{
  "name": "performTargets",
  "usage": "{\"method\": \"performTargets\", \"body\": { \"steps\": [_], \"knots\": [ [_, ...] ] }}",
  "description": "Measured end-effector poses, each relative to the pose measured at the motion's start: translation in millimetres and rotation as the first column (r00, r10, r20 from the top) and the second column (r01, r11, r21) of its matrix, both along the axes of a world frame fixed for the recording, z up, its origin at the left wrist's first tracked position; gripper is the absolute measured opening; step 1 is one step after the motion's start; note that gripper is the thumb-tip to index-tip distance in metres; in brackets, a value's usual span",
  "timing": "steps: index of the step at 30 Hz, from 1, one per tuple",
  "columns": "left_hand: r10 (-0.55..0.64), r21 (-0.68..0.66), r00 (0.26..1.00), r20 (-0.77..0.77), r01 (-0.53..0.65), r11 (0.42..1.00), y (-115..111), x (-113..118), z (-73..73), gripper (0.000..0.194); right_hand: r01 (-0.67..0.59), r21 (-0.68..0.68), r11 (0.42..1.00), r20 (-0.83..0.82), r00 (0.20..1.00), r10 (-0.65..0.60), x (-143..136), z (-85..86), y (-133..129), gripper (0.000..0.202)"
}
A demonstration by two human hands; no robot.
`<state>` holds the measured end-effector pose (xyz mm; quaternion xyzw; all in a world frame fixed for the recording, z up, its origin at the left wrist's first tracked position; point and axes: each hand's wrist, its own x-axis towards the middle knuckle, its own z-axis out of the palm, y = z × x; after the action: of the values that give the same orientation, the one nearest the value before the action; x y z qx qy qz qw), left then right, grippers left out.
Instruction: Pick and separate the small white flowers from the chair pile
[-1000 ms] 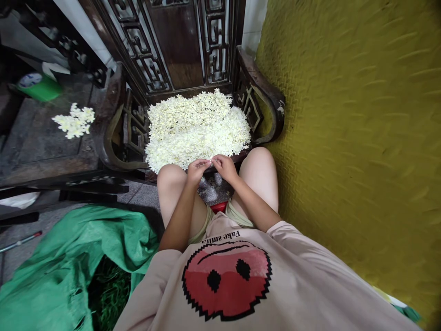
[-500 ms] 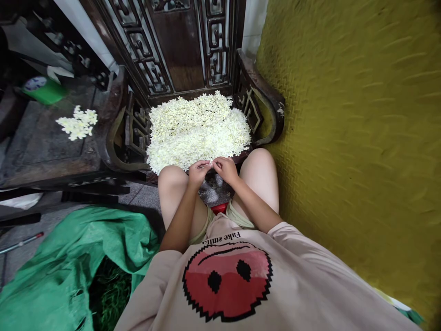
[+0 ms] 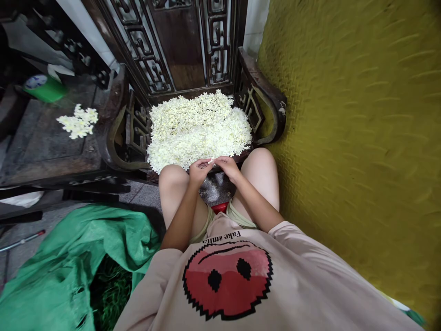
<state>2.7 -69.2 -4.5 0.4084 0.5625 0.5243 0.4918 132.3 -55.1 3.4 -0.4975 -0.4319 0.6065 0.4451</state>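
A broad heap of small white and pale yellow flowers (image 3: 200, 126) covers the seat of a dark carved wooden chair. At its front edge, between the knees, my left hand (image 3: 200, 171) and my right hand (image 3: 227, 167) meet at the fingertips. A tiny white flower (image 3: 211, 161) shows where they meet, pinched by the fingers of both hands. Its stem, and anything else between the fingers, is too small to make out.
At the left, a dark wooden surface (image 3: 44, 133) bears a small flower cluster (image 3: 79, 121) and a green tape roll (image 3: 45, 88). An open green sack (image 3: 69, 257) lies lower left. Curved chair arms flank the heap; a yellow textured sheet (image 3: 358, 138) rises at the right.
My fingers have shifted slightly around the small flower, and the right hand's fingers look a little straighter. The rest of the view has barely moved.
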Motion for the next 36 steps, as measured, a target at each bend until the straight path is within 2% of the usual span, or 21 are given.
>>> {"method": "performTargets", "body": {
  "steps": [6,11,19,36],
  "knots": [
    [0.034,0.033,0.999,-0.042,-0.033,0.999,-1.0,-0.7,2.5,0.031,-0.077,-0.135,0.988,-0.094,0.993,0.064,3.0,9.1,-2.3,0.032],
    [0.017,0.078,0.998,-0.064,-0.012,0.997,-0.9,-0.9,3.8,0.030,-0.043,-0.141,0.989,-0.123,0.992,0.026,2.4,10.8,-2.0,0.034],
    [-0.010,0.076,0.999,-0.040,0.013,0.997,0.2,-3.4,0.1,0.032,-0.048,-0.137,0.989,-0.095,0.995,0.035,3.8,9.9,-0.5,0.033],
    [-0.012,-0.028,0.995,0.095,0.014,1.000,0.9,-4.9,6.0,0.034,0.008,-0.138,0.990,-0.081,0.997,-0.020,3.2,9.9,-1.0,0.027]
  ]
}}
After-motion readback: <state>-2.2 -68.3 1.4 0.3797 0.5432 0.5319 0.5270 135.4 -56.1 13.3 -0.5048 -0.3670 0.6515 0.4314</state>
